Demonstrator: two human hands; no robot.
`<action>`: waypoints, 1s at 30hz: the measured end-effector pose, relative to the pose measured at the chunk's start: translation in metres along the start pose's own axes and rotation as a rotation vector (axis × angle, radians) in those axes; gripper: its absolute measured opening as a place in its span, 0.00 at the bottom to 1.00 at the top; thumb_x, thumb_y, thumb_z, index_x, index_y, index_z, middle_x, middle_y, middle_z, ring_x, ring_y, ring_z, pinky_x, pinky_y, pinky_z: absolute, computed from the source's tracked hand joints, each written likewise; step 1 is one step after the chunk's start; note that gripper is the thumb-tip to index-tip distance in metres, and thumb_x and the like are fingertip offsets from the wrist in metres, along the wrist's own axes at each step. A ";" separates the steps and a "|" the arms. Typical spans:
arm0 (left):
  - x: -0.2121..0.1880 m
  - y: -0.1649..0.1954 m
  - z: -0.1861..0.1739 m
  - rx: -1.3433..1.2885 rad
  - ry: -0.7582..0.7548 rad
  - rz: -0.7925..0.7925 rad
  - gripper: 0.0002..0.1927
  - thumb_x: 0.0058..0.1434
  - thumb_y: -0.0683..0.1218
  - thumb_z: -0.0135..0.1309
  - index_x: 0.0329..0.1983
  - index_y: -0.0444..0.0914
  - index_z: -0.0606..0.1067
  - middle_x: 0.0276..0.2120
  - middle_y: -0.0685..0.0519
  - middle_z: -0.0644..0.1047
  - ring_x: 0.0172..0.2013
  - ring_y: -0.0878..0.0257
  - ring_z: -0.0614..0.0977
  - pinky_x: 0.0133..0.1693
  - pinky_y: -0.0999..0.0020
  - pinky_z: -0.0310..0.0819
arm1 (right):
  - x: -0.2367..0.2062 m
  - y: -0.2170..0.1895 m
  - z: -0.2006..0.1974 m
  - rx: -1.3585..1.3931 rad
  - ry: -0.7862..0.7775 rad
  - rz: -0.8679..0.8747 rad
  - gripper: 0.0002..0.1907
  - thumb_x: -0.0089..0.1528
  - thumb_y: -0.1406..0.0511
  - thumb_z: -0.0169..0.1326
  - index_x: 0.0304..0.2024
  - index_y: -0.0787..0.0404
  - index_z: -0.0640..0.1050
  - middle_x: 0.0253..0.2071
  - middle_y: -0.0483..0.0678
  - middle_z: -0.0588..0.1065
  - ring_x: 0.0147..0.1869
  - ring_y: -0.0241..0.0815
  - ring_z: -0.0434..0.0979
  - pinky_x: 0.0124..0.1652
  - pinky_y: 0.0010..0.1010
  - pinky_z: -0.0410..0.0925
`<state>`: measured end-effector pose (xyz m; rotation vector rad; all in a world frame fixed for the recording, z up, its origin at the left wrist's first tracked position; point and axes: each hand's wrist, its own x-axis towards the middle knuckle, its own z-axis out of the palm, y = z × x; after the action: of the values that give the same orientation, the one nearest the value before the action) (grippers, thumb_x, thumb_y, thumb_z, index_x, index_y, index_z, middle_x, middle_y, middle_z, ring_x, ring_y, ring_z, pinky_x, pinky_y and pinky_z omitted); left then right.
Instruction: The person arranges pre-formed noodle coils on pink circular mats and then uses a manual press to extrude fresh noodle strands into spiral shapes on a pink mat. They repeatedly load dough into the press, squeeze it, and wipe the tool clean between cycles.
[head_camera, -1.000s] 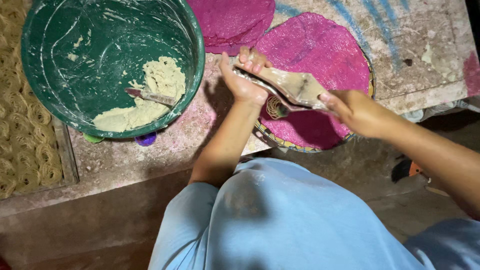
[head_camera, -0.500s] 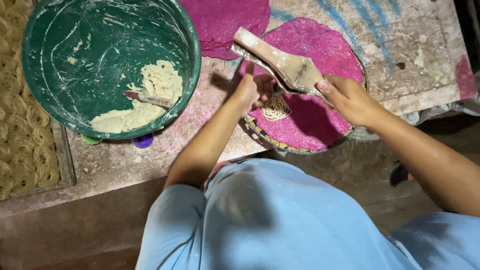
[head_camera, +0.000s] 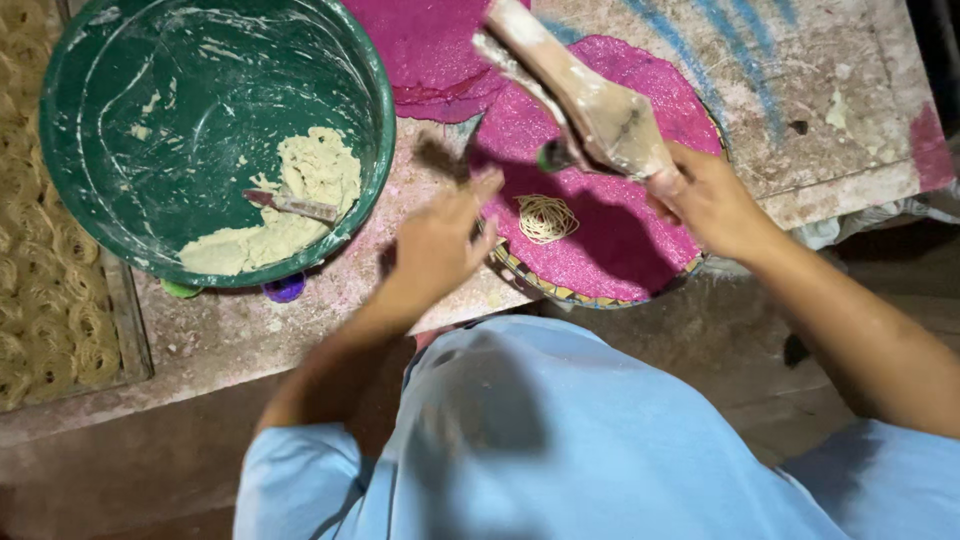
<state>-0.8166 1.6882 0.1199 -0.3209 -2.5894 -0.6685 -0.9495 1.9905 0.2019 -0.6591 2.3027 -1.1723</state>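
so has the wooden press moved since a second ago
Yes. The wooden press in the right hand has lifted off the pink mat and swung up, leaving a small noodle coil there.

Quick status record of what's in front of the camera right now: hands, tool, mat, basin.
left hand: open, holding nothing, over the near edge of the pink mat
right hand: gripping the wooden press by its handles
wooden press: dough-smeared, lifted and tilted above the mat
pink mat: round, one small coil of noodles lying on it
green basin: left of the mat, holds pale dough and a small utensil
far left: tray of noodle coils
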 end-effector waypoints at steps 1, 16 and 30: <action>0.008 -0.001 -0.014 0.048 -0.029 0.016 0.26 0.66 0.53 0.55 0.66 0.45 0.64 0.53 0.49 0.80 0.40 0.59 0.84 0.44 0.59 0.77 | 0.000 -0.018 0.001 -0.035 -0.033 -0.027 0.27 0.64 0.49 0.52 0.56 0.62 0.73 0.26 0.42 0.72 0.27 0.33 0.71 0.26 0.30 0.68; -0.084 -0.056 -0.190 -0.969 -1.073 0.051 0.18 0.67 0.50 0.54 0.57 0.41 0.69 0.44 0.50 0.79 0.37 0.61 0.82 0.40 0.63 0.76 | 0.062 -0.253 0.134 -0.055 -1.050 -0.957 0.22 0.65 0.51 0.59 0.36 0.64 0.74 0.29 0.54 0.73 0.34 0.56 0.76 0.31 0.44 0.64; -0.163 -0.246 -0.346 -0.982 -0.742 -0.482 0.10 0.67 0.47 0.53 0.48 0.37 0.74 0.36 0.51 0.78 0.34 0.64 0.80 0.35 0.66 0.75 | 0.189 -0.300 0.174 -1.183 0.013 -1.597 0.07 0.65 0.55 0.59 0.40 0.47 0.82 0.24 0.47 0.76 0.27 0.45 0.78 0.23 0.33 0.66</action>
<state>-0.6291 1.2853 0.2149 -0.2512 -2.7687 -2.3750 -0.9305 1.6156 0.3239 -3.1447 1.9794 0.1004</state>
